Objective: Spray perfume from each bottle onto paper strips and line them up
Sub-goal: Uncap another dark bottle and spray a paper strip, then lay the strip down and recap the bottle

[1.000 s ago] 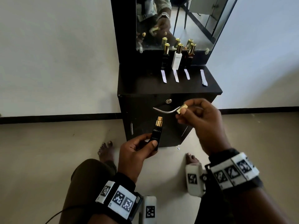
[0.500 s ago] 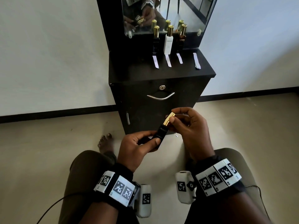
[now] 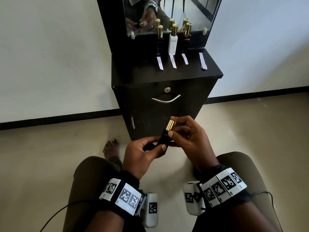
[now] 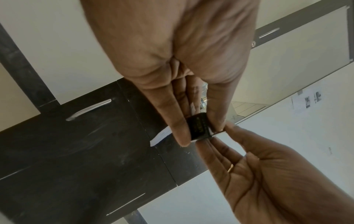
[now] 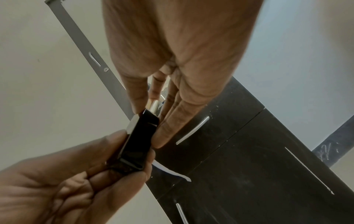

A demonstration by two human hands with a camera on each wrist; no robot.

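Your fingers are hiding much of the black perfume bottle [image 3: 164, 139], and its label is showing only a few letters in the head view. You are holding it at the centre of the frame, below the counter [image 3: 167, 77], its long axis tilting with the gold cap [image 3: 170, 125] pointing up and right. Your left hand [image 3: 142, 154] is pinching the bottle's lower end between thumb and fingers; your right hand [image 3: 189, 139] is pinching the neck just under the cap. Three capped bottles [image 3: 173, 40] are standing at the upper centre, with four paper strips [image 3: 173, 61] lying in front.
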